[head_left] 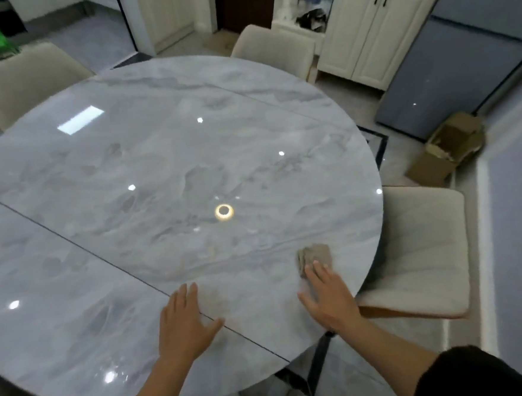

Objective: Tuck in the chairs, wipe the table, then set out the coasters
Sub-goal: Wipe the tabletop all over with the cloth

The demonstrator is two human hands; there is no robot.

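The step in hand appears to be the wiping of the table [157, 149]. The person stands at the lower edge of the frame, and both hands lie on the glossy grey marble top. The right hand [328, 295], in the lower right of the frame, is released and flat. Its straight fingers press on the near end of a small beige cloth [316, 254]; the hand does not grasp the cloth, it only pushes on it. The cloth lies on the top, near the right rim of the table. The left hand [185, 320], at the lower centre, is also released, palm down with the fingers spread. It rests on the top across the dark seam that runs diagonally, probably as a support. Of the pale chairs, the chair at the upper left [20, 81] and the chair at the upper centre [274, 51] stand close to the rim. The chair at the right [424, 248] has only the left side of its seat under the rim, so it is hard to judge whether it is tucked in enough. No coasters are in view. The next move probably calls for sliding the cloth under steady flat pressure toward the far and left parts of the top. The person would need to lean forward, and to take care that the cloth does not slip over the rim.
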